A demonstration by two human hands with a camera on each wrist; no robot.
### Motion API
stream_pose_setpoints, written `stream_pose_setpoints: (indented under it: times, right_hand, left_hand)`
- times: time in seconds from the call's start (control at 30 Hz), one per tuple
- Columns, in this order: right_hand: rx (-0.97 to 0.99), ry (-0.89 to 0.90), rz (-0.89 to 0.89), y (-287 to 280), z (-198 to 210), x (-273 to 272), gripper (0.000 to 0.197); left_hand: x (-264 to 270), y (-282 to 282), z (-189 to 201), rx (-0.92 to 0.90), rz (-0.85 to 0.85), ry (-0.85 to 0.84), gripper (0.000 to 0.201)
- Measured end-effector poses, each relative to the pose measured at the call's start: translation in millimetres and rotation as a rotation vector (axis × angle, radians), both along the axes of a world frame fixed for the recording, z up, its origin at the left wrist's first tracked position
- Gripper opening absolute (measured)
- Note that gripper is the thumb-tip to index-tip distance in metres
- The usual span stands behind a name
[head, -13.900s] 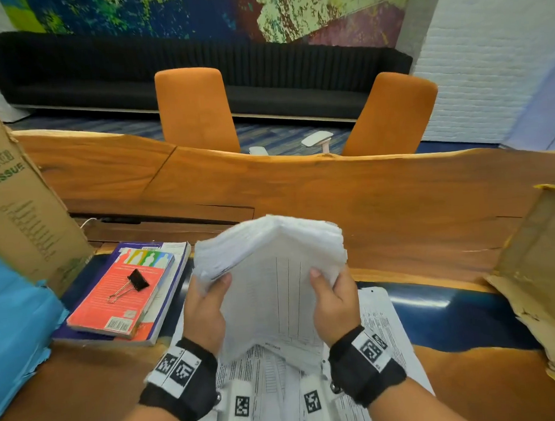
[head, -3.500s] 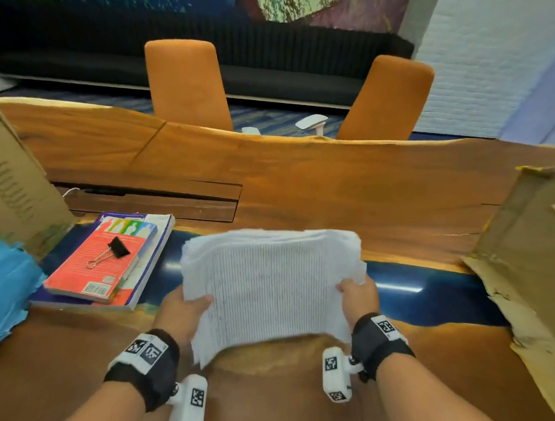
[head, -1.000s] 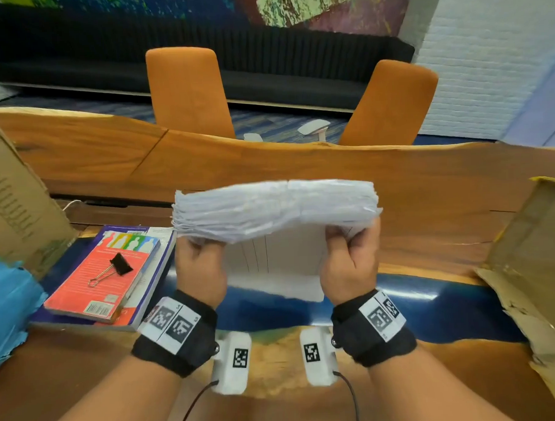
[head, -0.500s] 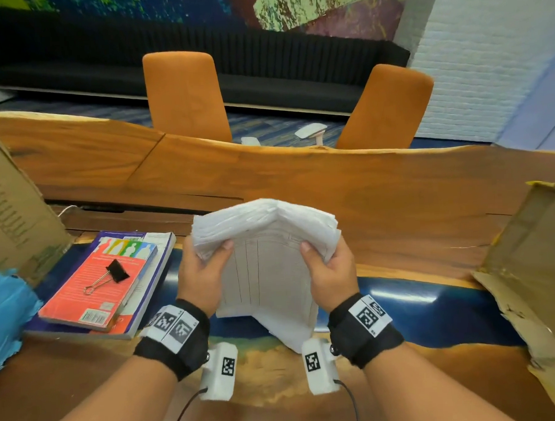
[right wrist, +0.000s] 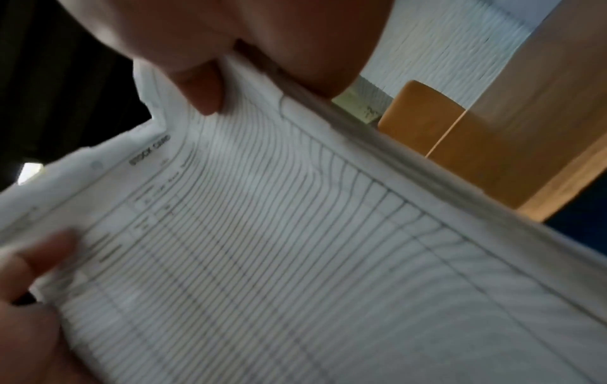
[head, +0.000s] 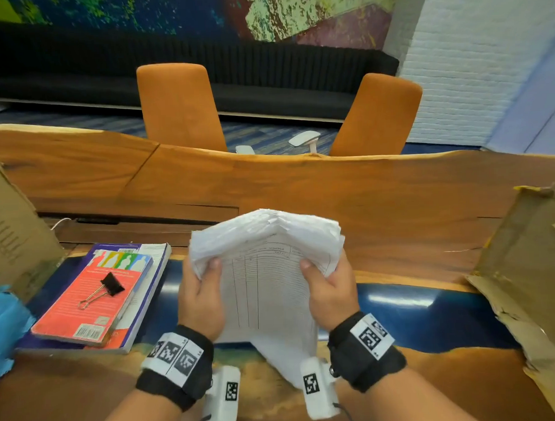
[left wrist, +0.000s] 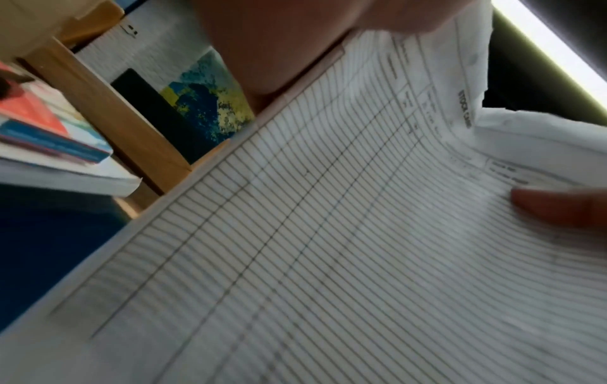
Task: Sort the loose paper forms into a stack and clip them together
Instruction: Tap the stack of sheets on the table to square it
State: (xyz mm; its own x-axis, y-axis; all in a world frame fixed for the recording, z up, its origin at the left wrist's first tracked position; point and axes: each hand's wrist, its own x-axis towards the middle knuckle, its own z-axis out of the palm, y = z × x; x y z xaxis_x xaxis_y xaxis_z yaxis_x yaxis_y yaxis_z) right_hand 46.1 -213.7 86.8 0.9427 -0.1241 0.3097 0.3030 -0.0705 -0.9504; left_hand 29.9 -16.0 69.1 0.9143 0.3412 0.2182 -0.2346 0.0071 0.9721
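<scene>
A thick stack of white ruled paper forms (head: 266,274) stands upright over the table, bowed into a peak at the top. My left hand (head: 200,296) grips its left edge and my right hand (head: 329,290) grips its right edge, thumbs on the near face. The stack's lower end hangs between my wrists. Both wrist views are filled with the ruled form (left wrist: 328,246) (right wrist: 279,246) and a thumb pressed on it. A black binder clip (head: 106,286) with silver arms lies on a red book (head: 92,298) to the left, apart from both hands.
The red book tops a purple one (head: 146,298) on the wooden table (head: 300,190) with a blue resin strip. Cardboard boxes stand at the left (head: 10,228) and right (head: 526,263). Blue plastic (head: 4,324) is at far left. Two orange chairs (head: 179,106) stand beyond.
A second ago the stack was held flat and high with its edge toward me; both hands have since lowered it and bent it upright into a peak. The clip has not moved.
</scene>
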Motion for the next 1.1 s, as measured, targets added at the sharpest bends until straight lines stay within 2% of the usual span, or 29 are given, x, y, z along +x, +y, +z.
stream_pose_setpoints:
  times: [0.03,0.07,0.13,0.17,0.23,0.3,0.4,0.5,0.57,0.63,0.7,0.77,0.83,0.93,1.1]
  right_hand:
    - [0.010,0.025,0.018,-2,5,2,0.038]
    - [0.016,0.054,0.045,-6,9,5,0.036]
    - [0.016,0.135,0.098,-12,13,8,0.031]
    - [0.018,0.186,0.118,-15,11,8,0.031]
    - [-0.002,0.308,0.122,-19,-4,9,0.029]
    - [-0.059,0.433,0.105,-21,-29,9,0.026]
    - [-0.154,0.567,0.057,-23,-69,5,0.019]
    - [-0.252,0.684,0.010,-24,-105,3,0.016]
    - [-0.346,0.770,-0.004,-23,-120,6,0.019]
    - [-0.481,0.851,-0.029,-22,-123,11,0.027]
    - [-0.767,0.863,-0.087,-17,-112,13,0.033]
    - [-1.108,0.725,-0.086,-4,-102,11,0.039]
    - [-1.293,0.544,0.079,21,-96,7,0.044]
    - [-1.343,0.474,0.353,58,-104,3,0.050]
    - [-1.417,0.643,0.463,83,-121,15,0.068]
  left_hand:
    - [0,1,8,-0.025,0.006,0.033,0.019]
    - [1,3,14,-0.035,0.021,0.073,0.016]
    - [3,8,18,-0.029,0.036,0.181,0.016]
    - [4,10,16,-0.029,0.014,0.252,0.022]
    - [9,14,-1,-0.014,-0.042,0.441,0.044]
    - [12,15,-26,-0.025,-0.053,0.628,0.056]
    - [15,14,-67,0.012,-0.070,0.807,0.059]
    - [14,12,-97,0.052,-0.100,0.931,0.050]
    - [9,10,-103,0.250,-0.156,0.984,0.046]
    - [8,11,-105,0.412,-0.130,1.021,0.039]
    - [9,13,-114,0.552,-0.191,1.024,0.036]
    - [9,15,-123,0.656,-0.173,1.018,0.031]
    - [9,16,-127,0.701,-0.191,1.029,0.026]
    - [13,19,-131,0.696,-0.241,1.060,0.028]
    - [15,31,-120,0.687,-0.215,1.033,0.030]
